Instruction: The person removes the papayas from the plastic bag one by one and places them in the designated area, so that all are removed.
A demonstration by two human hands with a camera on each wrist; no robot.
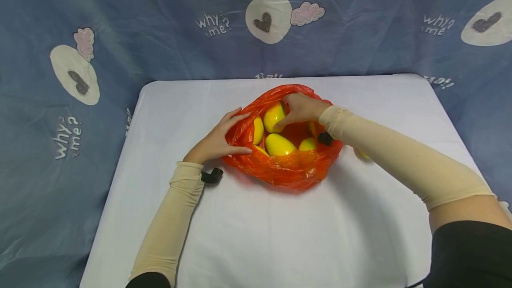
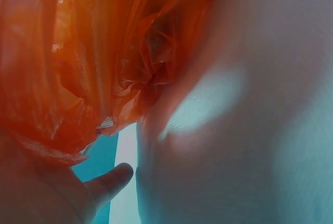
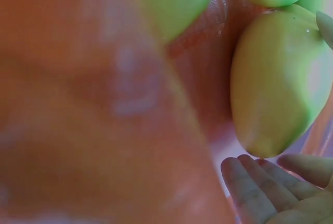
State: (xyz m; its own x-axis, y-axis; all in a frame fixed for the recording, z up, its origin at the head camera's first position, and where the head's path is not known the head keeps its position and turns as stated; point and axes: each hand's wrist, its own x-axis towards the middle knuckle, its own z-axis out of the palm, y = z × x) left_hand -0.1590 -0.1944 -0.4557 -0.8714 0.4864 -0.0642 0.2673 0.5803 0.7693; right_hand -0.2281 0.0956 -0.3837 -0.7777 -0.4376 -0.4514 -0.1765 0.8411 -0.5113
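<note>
A red plastic bag [image 1: 288, 172] sits open on the white table with several yellow mangoes in it. My right hand [image 1: 302, 108] reaches into the bag from the right. Its thumb and fingers are on either side of a yellow-green mango [image 1: 274, 118]; in the right wrist view the fingers [image 3: 276, 187] lie fairly straight below the mango's [image 3: 281, 83] lower end. Whether they touch it is unclear. At the bag's left side my left hand [image 1: 218, 139] rests with thumb and fingers spread against the rim. The left wrist view shows the bag [image 2: 93, 52] bulging over that hand [image 2: 47, 193].
Another mango [image 1: 362, 154] lies on the table right of the bag, mostly hidden under my right forearm. The white table [image 1: 248, 234] extends around the bag. Behind it hangs a blue printed cloth [image 1: 160, 26]. Black wrist cameras [image 1: 212, 176] are on both wrists.
</note>
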